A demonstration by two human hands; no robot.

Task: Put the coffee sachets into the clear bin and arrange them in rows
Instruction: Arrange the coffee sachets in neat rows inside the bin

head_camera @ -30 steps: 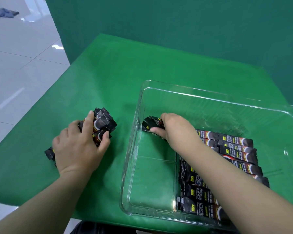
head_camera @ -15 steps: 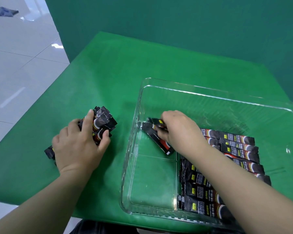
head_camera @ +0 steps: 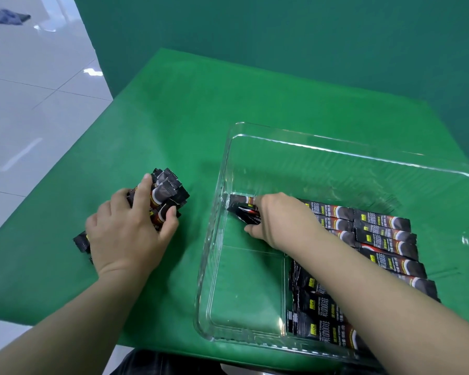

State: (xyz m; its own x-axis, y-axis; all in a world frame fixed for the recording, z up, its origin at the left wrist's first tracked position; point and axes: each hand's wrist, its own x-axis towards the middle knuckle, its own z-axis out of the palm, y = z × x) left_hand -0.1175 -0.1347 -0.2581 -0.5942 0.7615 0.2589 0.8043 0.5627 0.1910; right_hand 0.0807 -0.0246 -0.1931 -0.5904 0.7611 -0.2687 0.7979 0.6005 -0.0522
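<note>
Black sachets [head_camera: 244,211] pinched in right hand [head_camera: 279,220] (inside bin [head_camera: 336,147]); left hand [head_camera: 125,231] grips the bundle [head_camera: 165,193].

One clear bin [head_camera: 336,147] is being recorded on one green worktop [head_camera: 173,117]. Two hands are being counted: one left hand [head_camera: 125,234], one right hand [head_camera: 279,220]. Three groups of coffee sachets are being logged: one bundle [head_camera: 168,190] outside the bin, one far row [head_camera: 385,234] and one near row [head_camera: 317,307] inside. Exact sachet totals cannot be told; about six are being shown in the far row.
</note>
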